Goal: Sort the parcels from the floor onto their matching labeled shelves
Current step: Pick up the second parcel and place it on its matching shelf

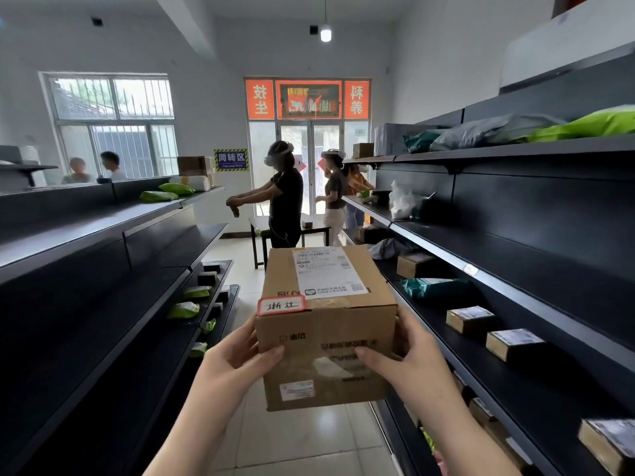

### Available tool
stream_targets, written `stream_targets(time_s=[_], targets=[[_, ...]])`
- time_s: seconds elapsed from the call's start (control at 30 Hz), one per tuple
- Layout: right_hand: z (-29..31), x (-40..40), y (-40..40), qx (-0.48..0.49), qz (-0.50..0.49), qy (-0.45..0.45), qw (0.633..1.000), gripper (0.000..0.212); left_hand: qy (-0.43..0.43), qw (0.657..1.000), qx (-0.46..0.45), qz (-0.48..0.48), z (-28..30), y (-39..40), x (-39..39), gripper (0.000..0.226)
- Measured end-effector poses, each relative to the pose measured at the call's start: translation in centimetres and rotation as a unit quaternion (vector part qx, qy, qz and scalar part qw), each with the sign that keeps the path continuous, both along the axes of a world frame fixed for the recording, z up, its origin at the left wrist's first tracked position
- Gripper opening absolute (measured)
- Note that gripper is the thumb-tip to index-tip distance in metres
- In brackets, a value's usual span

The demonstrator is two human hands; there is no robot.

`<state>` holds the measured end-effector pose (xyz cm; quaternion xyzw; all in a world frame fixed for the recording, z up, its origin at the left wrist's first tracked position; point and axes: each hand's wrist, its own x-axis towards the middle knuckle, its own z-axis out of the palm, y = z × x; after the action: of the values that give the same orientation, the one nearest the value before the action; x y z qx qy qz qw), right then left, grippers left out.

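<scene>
- The room is an aisle between two runs of dark shelves: the right shelves [515,242] and the left shelves [103,235], with a tiled floor [302,438] between them.
- The right shelves carry the most: grey and green soft bags [498,130] on the top level and small brown boxes [513,343] spaced along the lower levels.
- The left shelves carry green packets [184,309] low down and a few more near the far end; much of their surface is bare.
- Other people [285,197] stand at the far end near a small tabletop [312,228], well apart from the box.
- The cardboard box [326,324] is off the floor, held at mid-aisle in front of the person, its top tilted toward the camera.
- The left hand [237,355] grips the box's lower left side, thumb across the front face, fingers wrapped behind.
- The right hand [409,359] grips the lower right side in the same closed way.
- A white shipping label [326,273] covers the top; a red-bordered handwritten tag [281,305] sits at the near left corner.
- Likely risk: no shelf labels are readable here, so the box could land on the wrong shelf if the tag is misread.
- Lesser risk: both grips are low, so tipping it further could let it slip forward.
</scene>
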<state>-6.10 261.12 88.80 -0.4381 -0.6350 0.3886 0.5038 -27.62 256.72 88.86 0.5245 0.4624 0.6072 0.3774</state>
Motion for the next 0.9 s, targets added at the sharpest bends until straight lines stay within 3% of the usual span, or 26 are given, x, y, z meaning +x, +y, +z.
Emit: stream_targets(time_s=[0.17,0.3,0.9], targets=[[-0.1,-1.0,5.8,-0.01,-0.011,-0.002,1.0,0.069,0.004,1.0,0.0,-0.022,0.0,6.4,-1.1,0.042],[-0.2,-2.4,11.0,0.005,-0.032,-0.012,0.999,0.067,0.001,0.999,-0.006,-0.039,-0.2,12.4,-2.7,0.055],[-1.0,-6.6,32.4,0.021,-0.171,0.011,0.985,0.066,0.022,0.989,-0.008,-0.148,0.6,39.3,-6.1,0.036]])
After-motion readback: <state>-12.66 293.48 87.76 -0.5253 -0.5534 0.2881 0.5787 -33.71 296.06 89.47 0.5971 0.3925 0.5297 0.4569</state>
